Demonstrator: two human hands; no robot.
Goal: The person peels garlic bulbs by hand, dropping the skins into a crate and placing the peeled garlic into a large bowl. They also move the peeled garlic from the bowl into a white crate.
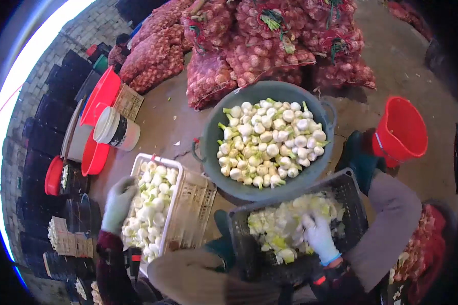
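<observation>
My left hand (121, 198), in a pale glove, is at the left rim of a white plastic crate (174, 203). Its fingers bend together over the white, peeled bulbs (155, 203) heaped inside, hiding whatever is between them. My right hand (320, 238), gloved too, reaches down into a black crate (359, 195) between my knees. Motion blurs its fingers among pale green and white peelings (280, 223), so I cannot tell what it grips. Just beyond stands a large grey-green tub (216, 168) full of white bulbs with short green stems (269, 137), resembling garlic.
Red mesh sacks of bulbs (259, 56) are piled behind the tub. A red bucket (404, 129) stands at the right, near my knee. To the left are a white bucket (124, 131), red basins (94, 155) and stacked black crates (40, 157). A person (119, 51) is in the far left background.
</observation>
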